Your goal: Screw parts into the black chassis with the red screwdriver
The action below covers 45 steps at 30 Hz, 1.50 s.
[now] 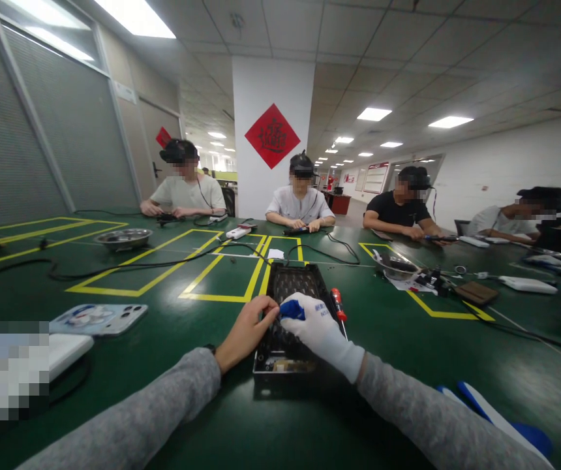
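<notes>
A long black shallow case with a dark textured inside lies before me on the green table. My left hand is bare and rests over the case's left edge, its fingers drawn together at the glove's fingertips. My right hand, in a white glove with blue fingertips, is curled closed above the middle of the case. Whatever is between the fingers of either hand is hidden. A screwdriver with a red handle lies along the right side of the case.
A blue-and-white glove lies at the near right. Left of me are a phone and a white device. Farther off stand a metal bowl and a black cable. Several people sit around the table.
</notes>
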### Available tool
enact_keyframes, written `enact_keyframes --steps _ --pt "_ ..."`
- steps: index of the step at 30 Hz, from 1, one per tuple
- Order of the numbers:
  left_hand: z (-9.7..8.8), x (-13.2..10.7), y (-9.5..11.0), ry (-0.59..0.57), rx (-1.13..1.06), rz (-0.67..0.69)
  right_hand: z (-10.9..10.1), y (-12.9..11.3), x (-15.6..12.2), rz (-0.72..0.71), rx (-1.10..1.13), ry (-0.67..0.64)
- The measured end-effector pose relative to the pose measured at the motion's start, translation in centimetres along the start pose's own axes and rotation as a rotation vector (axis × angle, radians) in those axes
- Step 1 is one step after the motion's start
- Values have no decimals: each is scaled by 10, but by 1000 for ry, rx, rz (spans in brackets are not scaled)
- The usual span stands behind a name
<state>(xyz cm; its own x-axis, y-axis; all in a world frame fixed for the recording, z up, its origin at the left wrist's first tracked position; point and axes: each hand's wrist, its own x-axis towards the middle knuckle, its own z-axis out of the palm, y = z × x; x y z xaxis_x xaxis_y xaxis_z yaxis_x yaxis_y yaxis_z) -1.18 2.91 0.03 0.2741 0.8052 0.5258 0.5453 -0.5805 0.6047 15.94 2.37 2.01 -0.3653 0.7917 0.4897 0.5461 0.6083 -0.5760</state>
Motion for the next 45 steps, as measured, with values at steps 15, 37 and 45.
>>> enact_keyframes --steps 15,37,45 --pt "-1 0 0 -45 -25 65 -1 2 0 89 256 64" --pt "-2 -9 5 51 -31 -34 3 8 6 251 303 -11" --pt "0 -8 3 43 -29 -20 -1 8 12 319 384 -12"
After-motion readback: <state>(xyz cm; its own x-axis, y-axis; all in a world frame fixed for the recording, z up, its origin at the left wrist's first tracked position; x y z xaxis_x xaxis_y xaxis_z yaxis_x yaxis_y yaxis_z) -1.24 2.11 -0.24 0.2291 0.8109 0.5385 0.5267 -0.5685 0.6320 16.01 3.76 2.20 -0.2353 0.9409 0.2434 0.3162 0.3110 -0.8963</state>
